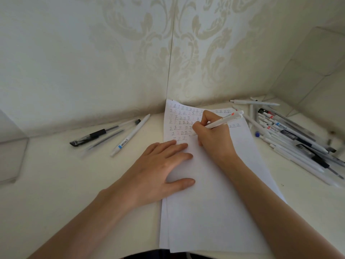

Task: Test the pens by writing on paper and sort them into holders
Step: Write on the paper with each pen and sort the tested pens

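Note:
A white sheet of paper (214, 193) lies in the middle of the table, its top part filled with rows of small written marks. My right hand (214, 135) grips a white pen with a red label (224, 119), its tip down on the paper beside the lowest row of marks. My left hand (162, 165) lies flat with straight fingers on the paper's left edge. A few pens (112, 134), black and white, lie on the table to the left. A large heap of pens (295, 135) lies to the right.
The cream table (65, 184) meets a patterned wall at the back. A pale padded panel (317, 71) closes the right side. A clear box-like thing (11, 156) stands at the far left edge, blurred.

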Tool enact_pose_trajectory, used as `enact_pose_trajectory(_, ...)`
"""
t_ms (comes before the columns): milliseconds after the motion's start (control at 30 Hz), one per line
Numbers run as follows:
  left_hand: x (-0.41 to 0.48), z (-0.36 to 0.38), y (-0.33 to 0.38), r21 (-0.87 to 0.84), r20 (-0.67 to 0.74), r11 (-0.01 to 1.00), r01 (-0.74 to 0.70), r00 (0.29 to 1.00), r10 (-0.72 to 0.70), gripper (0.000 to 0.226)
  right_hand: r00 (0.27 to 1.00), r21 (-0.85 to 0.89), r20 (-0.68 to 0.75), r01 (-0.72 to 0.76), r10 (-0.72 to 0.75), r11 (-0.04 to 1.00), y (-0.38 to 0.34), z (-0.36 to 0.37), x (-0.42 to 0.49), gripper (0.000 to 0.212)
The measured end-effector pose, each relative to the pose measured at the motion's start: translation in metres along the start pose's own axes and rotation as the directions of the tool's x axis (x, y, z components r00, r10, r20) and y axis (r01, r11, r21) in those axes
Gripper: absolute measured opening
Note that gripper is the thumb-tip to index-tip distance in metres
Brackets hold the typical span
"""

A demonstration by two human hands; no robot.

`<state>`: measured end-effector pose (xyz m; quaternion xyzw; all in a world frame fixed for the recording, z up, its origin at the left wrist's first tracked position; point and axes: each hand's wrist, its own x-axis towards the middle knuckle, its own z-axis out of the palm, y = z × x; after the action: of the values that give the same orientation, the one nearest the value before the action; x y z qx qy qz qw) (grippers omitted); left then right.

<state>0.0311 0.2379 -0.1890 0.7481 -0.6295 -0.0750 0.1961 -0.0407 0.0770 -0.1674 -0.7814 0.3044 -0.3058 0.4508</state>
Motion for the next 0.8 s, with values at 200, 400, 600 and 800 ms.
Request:
enact_pose_trajectory(200,0.0,-0.0014,0.0005,-0.016,-0.002,1.0,0.0,1.0,0.0,0.071,1.0,-0.02,0.001,0.003,-0.003,1.0,0.002,0.0005,0.0018,0.029)
enact_pose_trajectory(400,0.0007,-0.002,0.0008,0.002,0.004,1.0,-0.004,1.0,0.004,0.073,1.0,-0.004,0.003,0.002,-0.002,1.0,0.0017,-0.0015,0.0005,0.024)
enact_pose_trajectory(600,0.0007,-0.002,0.001,0.002,-0.004,1.0,-0.008,1.0,0.008,0.072,0.999,0.036,0.038,-0.027,0.025,0.999,0.0011,-0.0013,-0.0008,0.026)
enact_pose_trajectory(800,0.0009,-0.0006,-0.001,0.002,0.001,1.0,-0.012,1.0,0.012,0.073,1.0,0.01,-0.021,-0.003,0.003,1.0,0.0045,-0.0007,0.0005,0.037)
